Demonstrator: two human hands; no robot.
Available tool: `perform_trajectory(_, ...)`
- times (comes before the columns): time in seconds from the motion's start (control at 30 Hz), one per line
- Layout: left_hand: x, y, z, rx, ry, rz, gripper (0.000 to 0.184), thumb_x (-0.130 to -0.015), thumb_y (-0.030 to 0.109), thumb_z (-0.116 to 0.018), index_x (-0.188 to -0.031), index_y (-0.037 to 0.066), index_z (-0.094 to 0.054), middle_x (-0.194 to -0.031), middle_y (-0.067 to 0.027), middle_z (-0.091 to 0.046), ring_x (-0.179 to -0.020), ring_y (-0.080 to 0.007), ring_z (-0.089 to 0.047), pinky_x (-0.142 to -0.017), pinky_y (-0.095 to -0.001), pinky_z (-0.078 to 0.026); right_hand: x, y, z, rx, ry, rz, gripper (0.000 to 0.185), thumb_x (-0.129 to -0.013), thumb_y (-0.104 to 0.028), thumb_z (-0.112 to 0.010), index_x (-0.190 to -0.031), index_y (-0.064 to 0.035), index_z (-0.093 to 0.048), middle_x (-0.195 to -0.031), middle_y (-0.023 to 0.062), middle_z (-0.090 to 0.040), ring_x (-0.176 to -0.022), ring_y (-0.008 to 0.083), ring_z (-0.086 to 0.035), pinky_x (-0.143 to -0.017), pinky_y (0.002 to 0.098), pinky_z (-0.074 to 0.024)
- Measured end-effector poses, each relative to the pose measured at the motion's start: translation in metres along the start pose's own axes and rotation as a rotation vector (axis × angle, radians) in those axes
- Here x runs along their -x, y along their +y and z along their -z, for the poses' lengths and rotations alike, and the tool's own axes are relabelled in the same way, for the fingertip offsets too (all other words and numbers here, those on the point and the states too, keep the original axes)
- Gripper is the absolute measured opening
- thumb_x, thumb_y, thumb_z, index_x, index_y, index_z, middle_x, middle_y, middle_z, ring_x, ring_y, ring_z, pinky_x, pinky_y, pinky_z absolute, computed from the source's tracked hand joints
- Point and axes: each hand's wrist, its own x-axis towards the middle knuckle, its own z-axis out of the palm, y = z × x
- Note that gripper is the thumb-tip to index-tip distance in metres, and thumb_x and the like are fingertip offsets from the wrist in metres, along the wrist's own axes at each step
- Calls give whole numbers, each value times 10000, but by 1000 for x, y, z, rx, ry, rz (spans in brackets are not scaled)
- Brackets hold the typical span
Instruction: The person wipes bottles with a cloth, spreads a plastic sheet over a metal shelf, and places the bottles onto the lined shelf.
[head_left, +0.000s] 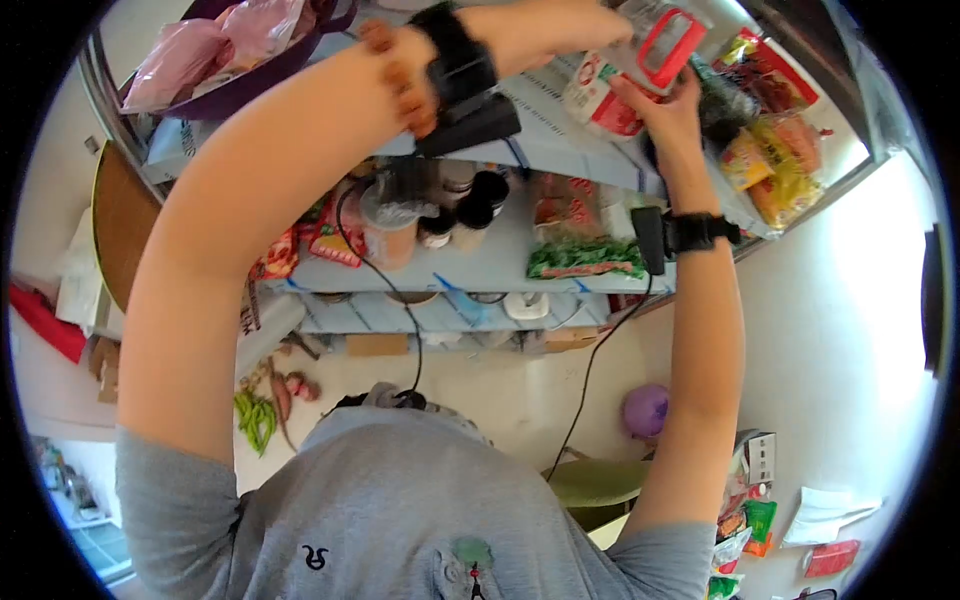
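Note:
On the top shelf (565, 130), a clear plastic container (635, 65) with a red frame-shaped part stands between my hands. My right hand (675, 112) grips its near side, with the thumb and a finger spread around it. From the left, my left hand (565, 32) reaches across with its fingertips against the container's far left side. The upper edge of the view cuts off part of that hand. A white and red packet (603, 98) shows just left of my right thumb; whether it is inside the container or beside it, I cannot tell.
A purple basin (265, 85) with pink bags stands at the top left. Yellow and red food packets (775, 165) lie right of my right hand. Jars (478, 205) and a green packet (585, 260) sit on the lower shelf. Black cables (600, 350) hang from both wrists.

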Motion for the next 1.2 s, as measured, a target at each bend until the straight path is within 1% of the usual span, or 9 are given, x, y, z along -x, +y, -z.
perform_trajectory(0.03, 54, 59, -20, 200, 215, -52, 518, -806, 110, -620, -1294, 122, -444, -1219, -140, -572, -1084, -326, -561, -915, -406, -446, 13, 0, 1, 158, 113, 69, 1059, -617, -324, -866, -1353, 65, -211, -1282, 210, -443, -1200, 266, -458, -987, 351, -407)
perform_trajectory(0.1, 124, 86, -15, -66, 149, -83, 596, -869, 181, -612, -1389, 58, -349, -1367, -139, -441, -1262, -266, -426, -1043, -397, -356, 48, -12, -5, 230, 269, 159, 967, -657, -273, -848, -1356, 34, -254, -1324, 210, -406, -1234, 281, -427, -1009, 374, -387)
perform_trajectory(0.23, 247, 92, -27, 315, 140, 136, 413, -878, 72, -589, -1277, 42, -486, -1349, -103, -468, -1277, -165, -406, -1043, -337, -340, 147, -9, -32, -97, 297, 221, 416, -810, -4, -660, -1170, 6, -452, -1161, 146, -542, -1025, 205, -556, -923, 337, -444)
perform_trajectory(0.37, 321, 10, -22, 282, 162, 463, 439, -878, 142, -618, -1280, 28, -483, -1329, -129, -490, -1240, -201, -458, -1028, -358, -376, 197, 43, -93, -299, 25, -284, 344, -832, -3, -627, -1147, 12, -491, -1080, 119, -588, -933, 166, -594, -830, 284, -481)
perform_trajectory(0.53, 338, -126, -13, -315, 703, 386, 400, -870, 224, -626, -1185, -7, -539, -1247, -210, -515, -1132, -298, -525, -948, -372, -416, 178, 100, -188, -584, -131, -854, 434, -837, -205, -669, -1179, 4, -501, -1093, 102, -591, -960, 195, -582, -809, 312, -490)
perform_trajectory(0.63, 333, -154, -12, -795, 656, 410, 478, -857, 321, -615, -1199, -2, -535, -1218, -257, -511, -1100, -385, -517, -935, -416, -407, 159, 103, -228, -670, -174, -992, 433, -860, -234, -639, -1226, -44, -508, -1204, 122, -559, -1035, 246, -576, -873, 386, -481)
perform_trajectory(0.77, 333, -157, -21, -879, 542, 429, 531, -854, 374, -591, -1222, -4, -526, -1226, -273, -515, -1196, -421, -437, -970, -453, -381, 158, 108, -251, -635, -128, -934, 367, -844, -177, -644, -1156, 4, -578, -1101, 113, -619, -963, 206, -585, -824, 321, -478)
perform_trajectory(0.97, 337, -155, -35, -609, 467, 469, 539, -875, 338, -619, -1300, 39, -474, -1296, -199, -490, -1096, -279, -548, -895, -364, -447, 182, 138, -259, -416, 34, -478, 296, -883, -34, -555, -1168, 44, -577, -1093, 99, -625, -905, 153, -581, -784, 265, -455)
perform_trajectory(1.2, 338, -118, -47, 55, 700, 414, 583, -901, 311, -602, -1368, 48, -373, -1312, -127, -489, -1144, -193, -501, -937, -371, -415, 213, 51, -189, -597, -70, -648, 325, -911, -101, -584, -1217, 9, -572, -1034, 33, -629, -884, 100, -562, -772, 221, -445)
